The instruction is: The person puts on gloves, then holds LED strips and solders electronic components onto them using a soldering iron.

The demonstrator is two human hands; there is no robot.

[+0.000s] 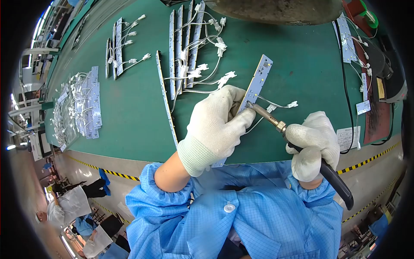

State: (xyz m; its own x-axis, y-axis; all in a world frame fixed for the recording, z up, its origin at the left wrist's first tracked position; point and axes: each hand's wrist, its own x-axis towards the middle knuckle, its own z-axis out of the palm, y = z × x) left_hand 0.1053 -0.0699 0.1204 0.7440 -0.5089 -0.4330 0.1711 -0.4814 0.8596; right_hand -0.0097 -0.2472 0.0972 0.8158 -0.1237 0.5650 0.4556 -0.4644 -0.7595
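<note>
White knitted gloves cover both hands. My left hand (218, 125) is closed round a narrow light-blue LED circuit board (257, 80), which slants up and to the right over the green mat. Part of the board is hidden under my fingers. In my right hand (315, 144) is a soldering iron (280, 126) with a black handle. Its metal tip meets the board beside my left fingertips, near the solder pads. Thin white wires with a white connector (292, 104) lie just right of the board.
More LED strips with wires lie on the green table (133, 99) at upper left and centre. A stack of wired boards (88, 103) is at far left. A black cable (343, 77) and soldering stand (390, 75) are at right. People sit beyond the lower left.
</note>
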